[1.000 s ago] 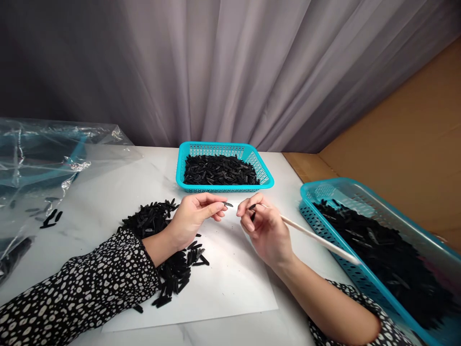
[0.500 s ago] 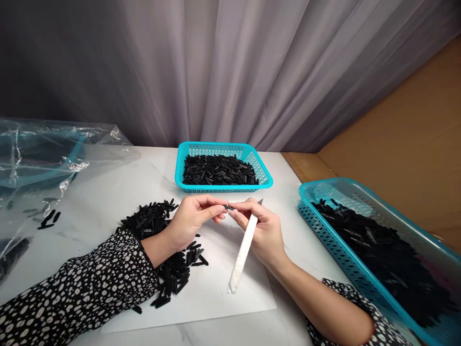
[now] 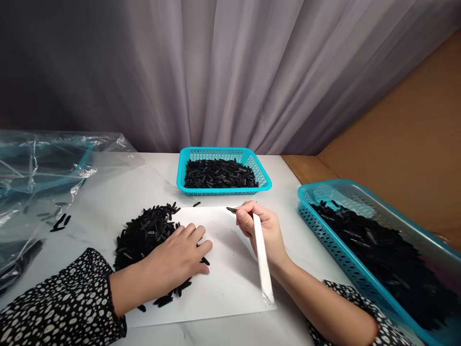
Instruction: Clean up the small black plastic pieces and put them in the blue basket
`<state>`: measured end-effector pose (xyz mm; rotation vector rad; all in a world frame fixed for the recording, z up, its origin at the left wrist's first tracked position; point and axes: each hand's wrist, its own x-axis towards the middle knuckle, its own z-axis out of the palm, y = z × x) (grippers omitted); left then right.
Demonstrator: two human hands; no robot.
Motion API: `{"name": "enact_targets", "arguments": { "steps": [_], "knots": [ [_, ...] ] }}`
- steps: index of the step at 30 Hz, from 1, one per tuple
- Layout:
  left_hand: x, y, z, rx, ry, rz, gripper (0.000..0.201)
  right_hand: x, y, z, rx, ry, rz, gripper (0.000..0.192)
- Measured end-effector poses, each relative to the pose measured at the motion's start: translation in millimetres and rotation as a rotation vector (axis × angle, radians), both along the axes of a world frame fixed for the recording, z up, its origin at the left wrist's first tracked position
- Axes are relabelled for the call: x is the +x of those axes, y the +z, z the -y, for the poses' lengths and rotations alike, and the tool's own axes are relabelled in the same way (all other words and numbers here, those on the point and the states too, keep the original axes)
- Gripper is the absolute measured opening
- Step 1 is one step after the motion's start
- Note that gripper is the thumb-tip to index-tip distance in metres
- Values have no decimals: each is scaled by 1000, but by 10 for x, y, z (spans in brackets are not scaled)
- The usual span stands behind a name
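My left hand (image 3: 185,252) lies palm down at the right edge of a pile of thin black stick-like pieces (image 3: 144,235), its fingers spread. Whether it touches any piece underneath is hidden. My right hand (image 3: 264,230) is closed above a white sheet (image 3: 230,283). Between its thumb and forefinger it pinches one black piece (image 3: 231,209), which points left. The same hand holds a knife with a white wrapped handle (image 3: 264,264), the handle slanting down towards me. Nearly all of the blade is hidden by the fingers.
A turquoise basket (image 3: 225,191) of black pieces stands at the back. A longer turquoise basket (image 3: 324,235), also with black pieces, is on the right beside cardboard (image 3: 396,125). Clear plastic (image 3: 43,178) covers the left, near a few loose pieces (image 3: 61,222). A grey curtain (image 3: 230,72) hangs behind.
My left hand has let go of the small piece and moved down and left to the pile, fingers opening. My right hand keeps the piece; the knife handle has swung right.
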<state>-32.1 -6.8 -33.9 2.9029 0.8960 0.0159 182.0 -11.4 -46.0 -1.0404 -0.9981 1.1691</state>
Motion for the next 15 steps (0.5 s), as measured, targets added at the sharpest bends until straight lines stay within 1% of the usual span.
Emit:
{"name": "enact_targets", "arguments": {
  "steps": [1, 2, 4, 6, 8, 10, 11, 13, 14, 15],
  "knots": [
    [1, -43, 6, -7, -8, 13, 12, -2, -6, 2, -3, 11, -27, 34],
    [1, -74, 3, -16, -22, 21, 8, -5, -11, 5, -6, 23, -49, 34],
    [-4, -107, -19, -30, -47, 18, 11, -13, -16, 17, -8, 40, -75, 33],
    [-12, -103, -52, -68, -49, 39, 15, -21, -16, 33, -8, 48, -89, 33],
    [-11, -57, -100, -171, -7, 107, 17, -31, -10, 47, -9, 52, -100, 32],
    [12, 29, -166, -341, 92, 204, 19, -40, 7, 57, -10, 58, -112, 32],
    [34, 80, -205, -436, 186, 246, 22, -46, 21, 60, -9, 63, -120, 32],
    [98, 175, -288, -576, 347, 424, 20, -57, 57, 65, -18, 79, -142, 31],
    [138, 211, -327, -693, 424, 519, 20, -63, 76, 66, -27, 90, -160, 30],
    [182, 236, -361, -886, 506, 613, 22, -67, 94, 66, -40, 104, -181, 29]
  ]
}}
